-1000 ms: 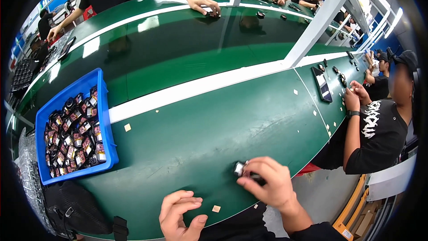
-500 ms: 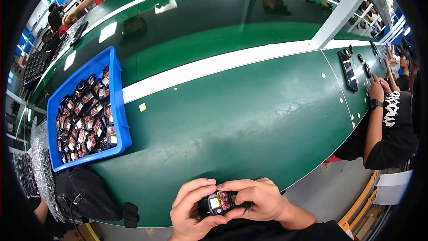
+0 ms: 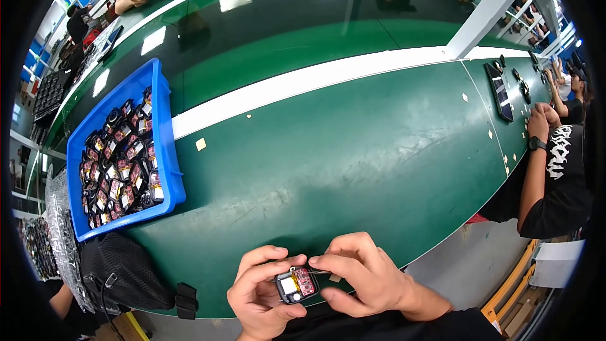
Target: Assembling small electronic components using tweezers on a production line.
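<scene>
Near the table's front edge, my left hand [image 3: 262,290] grips a small black electronic device [image 3: 297,284] by its sides. Its open face is turned up, showing a red circuit board, a white block and a strip of yellow tape. My right hand [image 3: 369,278] is beside it, with the index fingertip at the device's upper right corner and the thumb apart from the case. A thin, dark sliver [image 3: 322,272] runs from under that index finger toward the palm; its kind is too small to tell.
A blue bin [image 3: 170,145] full of similar devices stands at the left. In front of it lies a black bag [image 3: 123,271]. A tan chip [image 3: 201,144] is on the green table [image 3: 328,151]. At right, a co-worker's arm [image 3: 535,170] reaches over the table near a phone-like slab [image 3: 499,91].
The device has shifted slightly left in my left hand. My right thumb has come off the case, and its index finger now rests at the top corner.
</scene>
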Tool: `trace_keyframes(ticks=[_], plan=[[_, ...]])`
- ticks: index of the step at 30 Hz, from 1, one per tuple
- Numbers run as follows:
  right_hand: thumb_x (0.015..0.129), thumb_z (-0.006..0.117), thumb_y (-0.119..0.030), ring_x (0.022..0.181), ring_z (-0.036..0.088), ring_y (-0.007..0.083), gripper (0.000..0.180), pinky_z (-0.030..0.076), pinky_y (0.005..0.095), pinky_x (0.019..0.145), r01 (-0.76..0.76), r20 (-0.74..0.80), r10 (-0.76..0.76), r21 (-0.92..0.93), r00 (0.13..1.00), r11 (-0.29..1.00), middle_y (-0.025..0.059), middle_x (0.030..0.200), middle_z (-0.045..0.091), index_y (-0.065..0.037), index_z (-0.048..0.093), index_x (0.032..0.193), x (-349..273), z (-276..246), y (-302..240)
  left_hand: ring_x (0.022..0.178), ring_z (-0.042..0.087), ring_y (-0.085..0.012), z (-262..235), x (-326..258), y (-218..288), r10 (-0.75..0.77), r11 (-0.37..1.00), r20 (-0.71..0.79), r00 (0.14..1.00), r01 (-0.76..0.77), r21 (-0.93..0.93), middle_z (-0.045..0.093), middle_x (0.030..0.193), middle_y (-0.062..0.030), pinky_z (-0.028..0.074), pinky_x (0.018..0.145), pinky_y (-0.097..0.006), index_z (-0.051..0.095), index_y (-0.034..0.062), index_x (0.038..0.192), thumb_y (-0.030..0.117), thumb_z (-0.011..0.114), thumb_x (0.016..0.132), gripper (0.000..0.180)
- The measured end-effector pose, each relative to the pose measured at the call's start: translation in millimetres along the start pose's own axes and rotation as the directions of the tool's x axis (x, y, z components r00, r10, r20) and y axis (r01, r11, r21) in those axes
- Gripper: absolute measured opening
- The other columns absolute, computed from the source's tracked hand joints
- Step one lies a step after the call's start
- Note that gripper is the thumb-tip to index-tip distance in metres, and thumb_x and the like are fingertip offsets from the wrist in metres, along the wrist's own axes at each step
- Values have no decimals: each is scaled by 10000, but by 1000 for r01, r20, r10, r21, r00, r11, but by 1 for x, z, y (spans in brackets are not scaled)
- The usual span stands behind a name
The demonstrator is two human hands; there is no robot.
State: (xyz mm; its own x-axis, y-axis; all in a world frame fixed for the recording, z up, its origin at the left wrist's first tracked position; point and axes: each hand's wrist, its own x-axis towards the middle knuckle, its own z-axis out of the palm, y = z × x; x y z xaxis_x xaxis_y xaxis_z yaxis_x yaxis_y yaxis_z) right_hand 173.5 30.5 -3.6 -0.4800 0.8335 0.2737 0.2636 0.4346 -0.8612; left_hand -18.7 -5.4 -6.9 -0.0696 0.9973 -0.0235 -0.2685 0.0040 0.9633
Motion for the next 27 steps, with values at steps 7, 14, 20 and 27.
trace_keyframes(ticks=[7, 14, 20, 27], plan=[[776, 678, 53, 643, 588, 193, 505, 506, 305, 587, 144, -57, -165, -272, 985, 951, 86, 971, 667, 30, 583, 1272, -1, 8, 9, 949, 702, -305, 1, 2, -13, 27, 1000, -108, 994, -27, 0, 522, 1245, -189, 588, 872, -394, 610, -37, 1142, 521, 853, 685, 761], [767, 778, -8, 614, 582, 158, 290, 458, 274, 553, 75, -193, -125, -249, 973, 966, 55, 933, 715, -15, 599, 995, -3, 13, 8, 928, 703, -301, -1, 2, -15, 41, 999, -111, 993, -41, 6, 525, 1230, -194, 600, 849, -407, 617, -32, 1133, 523, 861, 680, 757], [740, 784, -4, 578, 567, 148, 271, 432, 273, 510, 105, -241, -166, -249, 956, 963, 62, 896, 708, -6, 652, 976, -5, 11, 9, 903, 703, -284, -1, 2, -15, 65, 997, -117, 991, -59, 54, 529, 1224, -189, 593, 827, -374, 612, -29, 1134, 569, 831, 693, 775], [725, 780, 7, 543, 536, 129, 292, 411, 259, 482, 152, -211, -217, -285, 953, 946, 51, 874, 699, -8, 704, 1007, -3, 11, 9, 903, 701, -275, -1, 3, -14, 53, 998, -120, 991, -51, 25, 532, 1219, -178, 581, 799, -355, 621, -30, 1119, 570, 833, 694, 765]])
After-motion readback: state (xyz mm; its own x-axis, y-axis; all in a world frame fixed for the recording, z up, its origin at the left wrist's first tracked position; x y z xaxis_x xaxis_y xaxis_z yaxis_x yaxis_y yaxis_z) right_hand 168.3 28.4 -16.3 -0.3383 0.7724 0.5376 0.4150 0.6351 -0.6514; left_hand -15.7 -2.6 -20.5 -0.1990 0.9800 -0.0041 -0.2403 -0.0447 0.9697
